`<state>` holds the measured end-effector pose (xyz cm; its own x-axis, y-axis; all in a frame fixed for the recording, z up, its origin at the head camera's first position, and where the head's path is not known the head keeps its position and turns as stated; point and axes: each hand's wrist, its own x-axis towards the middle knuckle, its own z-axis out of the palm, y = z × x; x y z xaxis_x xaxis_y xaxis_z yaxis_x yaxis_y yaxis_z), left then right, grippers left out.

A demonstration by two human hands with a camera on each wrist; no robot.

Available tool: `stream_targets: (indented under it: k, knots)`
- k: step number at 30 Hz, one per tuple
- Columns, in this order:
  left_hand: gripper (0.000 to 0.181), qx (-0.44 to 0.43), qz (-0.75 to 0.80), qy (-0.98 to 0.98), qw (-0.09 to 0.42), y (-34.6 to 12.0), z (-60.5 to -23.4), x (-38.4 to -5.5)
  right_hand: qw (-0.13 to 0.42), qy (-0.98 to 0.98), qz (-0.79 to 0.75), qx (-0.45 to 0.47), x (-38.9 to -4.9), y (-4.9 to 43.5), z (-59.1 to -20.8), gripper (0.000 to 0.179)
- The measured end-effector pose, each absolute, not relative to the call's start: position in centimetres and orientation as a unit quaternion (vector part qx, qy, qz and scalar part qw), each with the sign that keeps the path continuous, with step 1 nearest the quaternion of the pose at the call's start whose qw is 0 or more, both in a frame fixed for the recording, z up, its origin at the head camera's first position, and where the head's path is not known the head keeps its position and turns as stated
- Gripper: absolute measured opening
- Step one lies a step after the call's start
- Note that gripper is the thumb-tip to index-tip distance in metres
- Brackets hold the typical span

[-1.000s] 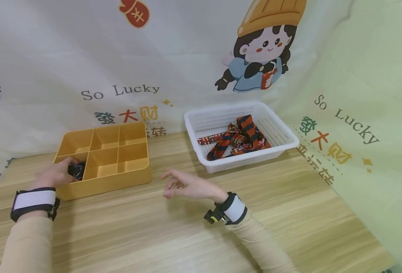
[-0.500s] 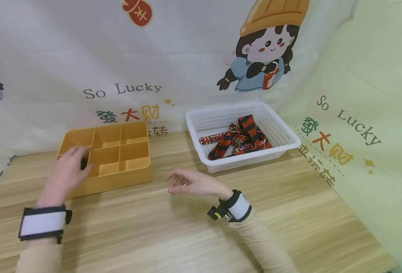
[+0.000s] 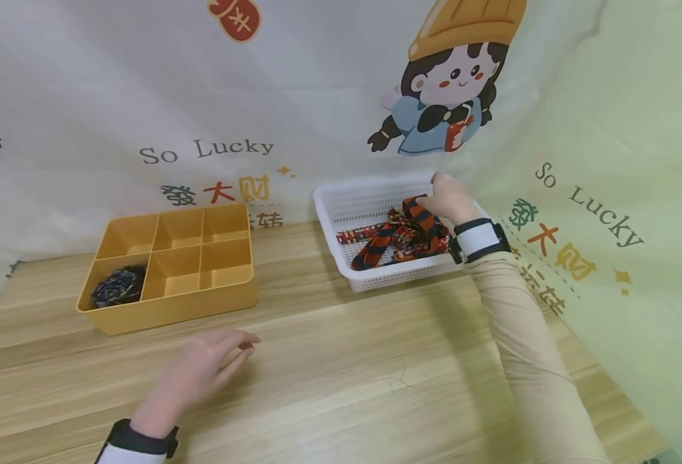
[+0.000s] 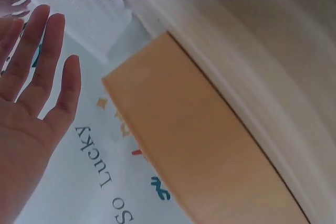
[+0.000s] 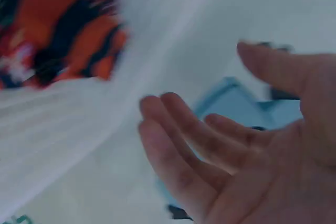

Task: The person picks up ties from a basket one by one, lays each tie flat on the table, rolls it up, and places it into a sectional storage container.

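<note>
My left hand (image 3: 204,361) hangs over the table in front of the yellow box, holding nothing; its fingers look extended in the left wrist view. A rolled-up dark patterned tie (image 3: 118,285) sits in the box's front left compartment. My right hand (image 3: 452,200) is over the right side of the white basket (image 3: 352,281), right at the orange and navy striped tie (image 3: 424,219). In the right wrist view its fingers (image 5: 178,179) are loosely bent with nothing between them. More multicoloured patterned cloth (image 3: 352,236) lies tangled with the striped tie in the basket.
The yellow box (image 3: 184,301) has several compartments and stands at the back left of the wooden table (image 3: 329,380). A printed white curtain (image 3: 317,96) hangs close behind the box and basket, and another (image 3: 636,161) on the right.
My left hand has come out of the box and moved right and nearer to me, leaving the rolled tie in view. My right hand has moved from the table up and right to the basket.
</note>
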<state>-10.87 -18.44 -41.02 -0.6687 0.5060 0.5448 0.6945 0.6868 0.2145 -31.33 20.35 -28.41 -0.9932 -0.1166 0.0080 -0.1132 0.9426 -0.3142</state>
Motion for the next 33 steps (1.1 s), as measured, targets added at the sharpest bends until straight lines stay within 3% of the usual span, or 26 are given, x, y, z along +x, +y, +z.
stream_targets:
  k: [4,8,10,12,13,15,17,20,24,28,33]
  knots:
    - [0.018,-0.342,-0.207,-0.89,0.218,-18.0,-41.8,-10.9,0.097,0.988,-0.113,-0.034,-34.0,22.4,-31.3,0.051]
    - [0.016,-0.338,-0.205,-0.894,0.213,-17.7,-41.9,-10.9,0.138,0.989,-0.047,-0.035,-41.3,26.3,-39.2,0.08]
    - [0.015,-0.334,-0.204,-0.897,0.204,-17.5,-41.9,-11.0,0.141,0.989,0.004,-0.046,-45.7,28.7,-43.3,0.073]
    - [0.014,-0.33,-0.205,-0.901,0.193,-17.3,-41.8,-11.0,0.114,0.992,0.006,-0.057,-48.6,30.6,-46.0,0.05]
    - [0.014,-0.328,-0.207,-0.903,0.186,-17.3,-41.7,-11.0,0.115,0.991,-0.008,-0.066,-47.5,30.3,-44.9,0.04]
    - [0.013,-0.324,-0.213,-0.905,0.177,-17.3,-41.6,-11.0,0.068,0.993,-0.045,-0.084,-47.2,30.3,-43.9,0.022]
    - [0.013,-0.318,-0.219,-0.906,0.174,-17.3,-41.5,-11.0,0.006,0.989,-0.098,-0.109,-44.9,29.2,-41.0,0.014]
    - [0.013,-0.314,-0.23,-0.904,0.177,-17.4,-41.3,-11.1,-0.049,0.979,-0.159,-0.119,-40.6,26.5,-35.4,0.017]
    - [0.013,-0.307,-0.236,-0.908,0.158,-17.3,-40.7,-11.5,-0.043,0.956,-0.273,-0.103,-33.6,22.5,-27.7,0.028]
    - [0.014,-0.305,-0.239,-0.913,0.126,-16.6,-40.3,-12.1,-0.085,0.906,-0.394,-0.128,-30.7,21.0,-24.7,0.026]
    - [0.018,-0.304,-0.238,-0.914,0.127,-15.5,-40.0,-13.0,-0.159,0.825,-0.497,-0.219,-26.6,18.5,-22.0,0.014]
